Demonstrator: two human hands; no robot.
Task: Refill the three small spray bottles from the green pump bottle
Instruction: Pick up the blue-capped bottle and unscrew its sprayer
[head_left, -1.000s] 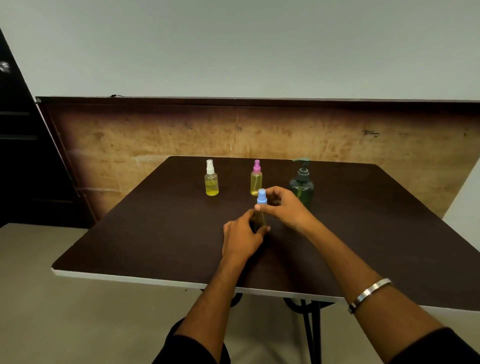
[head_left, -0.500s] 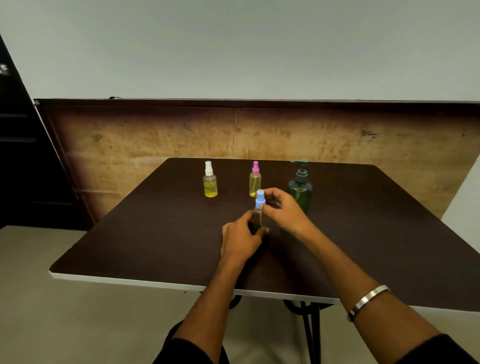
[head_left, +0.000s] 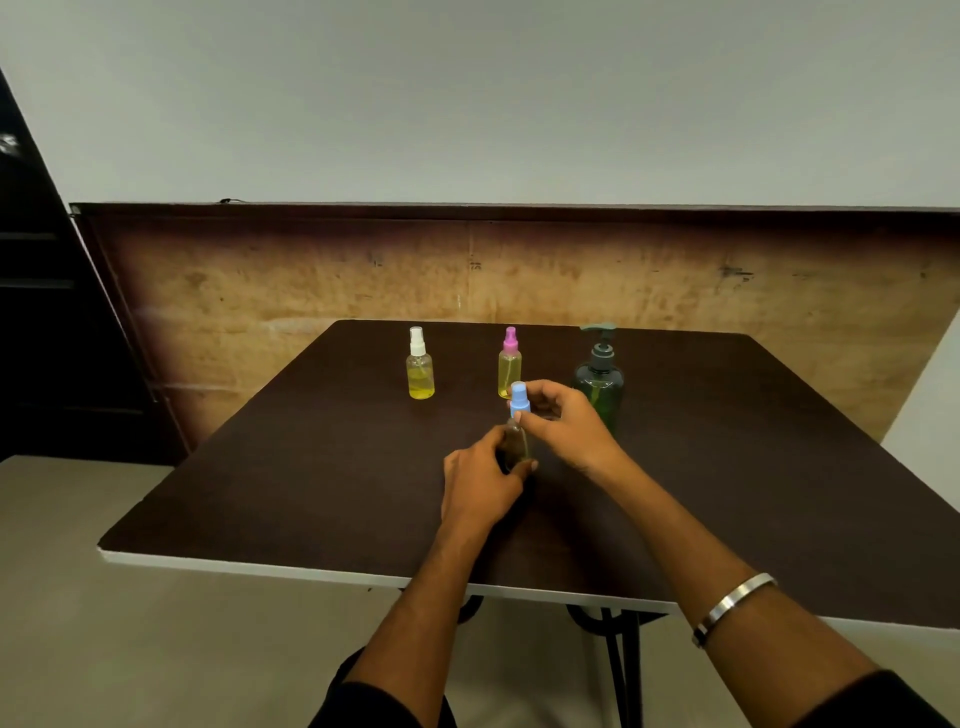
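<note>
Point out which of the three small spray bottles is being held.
The blue-capped spray bottle: the left hand grips its body, the right hand pinches its cap. The white-capped bottle and pink-capped bottle stand untouched behind.

Looks like a bare spare room or makeshift setup, not a real lab: plain grey wall (head_left: 467, 104), worn plywood board (head_left: 311, 280) behind a folding dark counter (head_left: 311, 467).

A dark table (head_left: 291, 467) stands before a worn wooden panel (head_left: 311, 280).

Light: was dim, even.
Dark brown square table top (head_left: 311, 467): showed no glare.
Edges: bent outward, wide-angle.
Focus: was slightly soft.
</note>
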